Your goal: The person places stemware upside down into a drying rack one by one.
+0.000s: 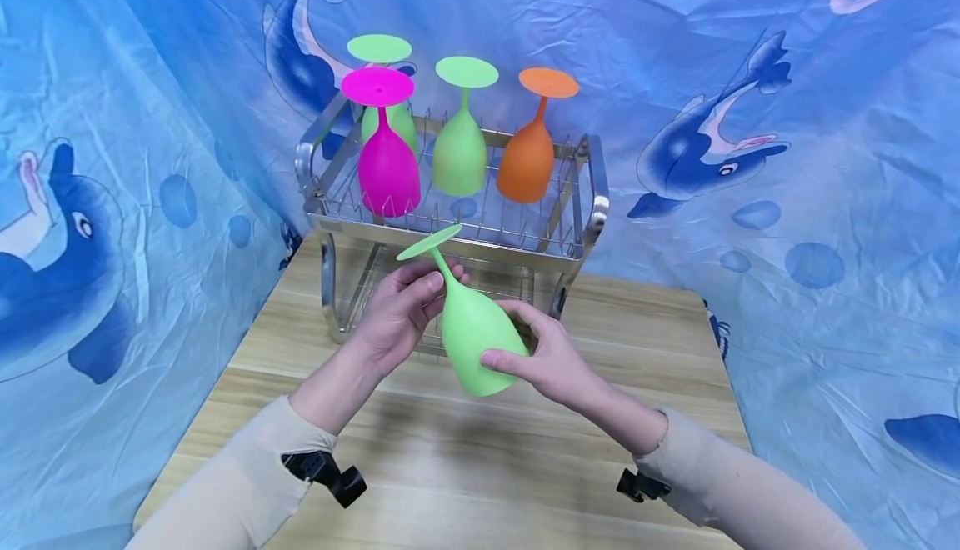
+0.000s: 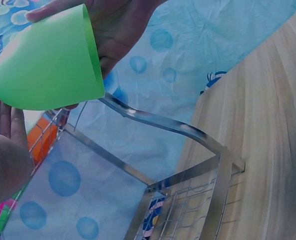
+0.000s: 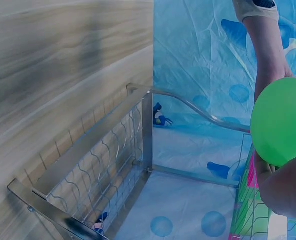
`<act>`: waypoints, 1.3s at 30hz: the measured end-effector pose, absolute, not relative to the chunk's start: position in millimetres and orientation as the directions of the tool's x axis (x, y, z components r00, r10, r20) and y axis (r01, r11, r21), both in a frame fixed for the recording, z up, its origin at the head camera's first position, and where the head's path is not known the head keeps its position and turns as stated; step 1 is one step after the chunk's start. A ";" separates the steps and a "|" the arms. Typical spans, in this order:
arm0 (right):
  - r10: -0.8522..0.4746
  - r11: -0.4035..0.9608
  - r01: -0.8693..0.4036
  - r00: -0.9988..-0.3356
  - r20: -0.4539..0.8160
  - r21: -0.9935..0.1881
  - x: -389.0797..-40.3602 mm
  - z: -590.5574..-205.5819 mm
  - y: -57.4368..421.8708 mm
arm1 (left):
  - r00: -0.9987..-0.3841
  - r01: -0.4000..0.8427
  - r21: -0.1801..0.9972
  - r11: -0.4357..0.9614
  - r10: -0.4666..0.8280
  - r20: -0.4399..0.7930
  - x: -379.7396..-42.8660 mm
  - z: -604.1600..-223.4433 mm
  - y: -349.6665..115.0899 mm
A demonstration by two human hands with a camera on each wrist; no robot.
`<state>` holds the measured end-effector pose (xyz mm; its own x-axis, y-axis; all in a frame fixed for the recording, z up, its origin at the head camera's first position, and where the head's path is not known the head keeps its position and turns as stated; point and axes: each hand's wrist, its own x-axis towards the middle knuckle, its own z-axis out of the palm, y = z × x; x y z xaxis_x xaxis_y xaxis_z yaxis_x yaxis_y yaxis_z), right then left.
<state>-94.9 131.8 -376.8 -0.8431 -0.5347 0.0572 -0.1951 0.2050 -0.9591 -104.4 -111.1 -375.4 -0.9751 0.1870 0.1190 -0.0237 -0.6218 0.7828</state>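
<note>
A light green plastic wine glass (image 1: 480,333) hangs tilted in front of the rack, its foot up and left and its mouth down and right. With thumb and fingers, my left hand (image 1: 393,317) pinches the stem just under the foot. My right hand (image 1: 551,358) grips the bowl near the rim, thumb on the near side and fingers behind, partly hidden. The left wrist view shows the wide green bowl (image 2: 48,65) between both hands. From the right wrist, the bowl (image 3: 280,120) appears at the right edge, overlapping the rack.
A two-tier metal dish rack (image 1: 450,242) stands on the wooden table (image 1: 637,450). Upside down on its top tier are a magenta glass (image 1: 388,171), an orange glass (image 1: 527,162), a green glass (image 1: 459,154) and another green one (image 1: 380,48) behind the magenta. Blue dolphin-print curtains (image 1: 750,117) surround the table.
</note>
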 end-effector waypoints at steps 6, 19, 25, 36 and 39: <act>-0.530 0.209 -0.192 -0.846 0.054 -0.959 -94.4 -378.0 131.8 | -0.982 -0.038 0.797 -0.603 0.172 0.083 -102.6 -375.8 -111.0; -0.526 0.200 -0.139 -0.850 0.014 -0.970 -93.8 -380.8 130.3 | -0.994 -0.043 0.781 -0.623 0.103 0.028 -101.9 -378.1 -107.0; -0.529 0.194 -0.137 -0.849 0.014 -0.971 -94.3 -382.1 129.2 | -0.991 -0.051 0.775 -0.630 0.129 0.039 -101.5 -378.4 -110.0; -0.532 0.163 -0.143 -0.846 0.035 -0.976 -91.2 -384.1 124.3 | -0.969 -0.078 0.702 -0.708 0.218 0.112 -103.4 -378.5 -108.6; -0.531 0.153 -0.123 -0.847 0.023 -0.981 -90.4 -383.0 123.5 | -0.965 -0.093 0.651 -0.753 0.229 0.128 -104.4 -379.1 -106.8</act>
<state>-90.4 123.5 -383.0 -0.8471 -0.5309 0.0230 -0.1227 0.1533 -0.9805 -104.4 -106.8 -379.1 -0.9648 0.2295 0.1281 -0.0926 -0.7531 0.6513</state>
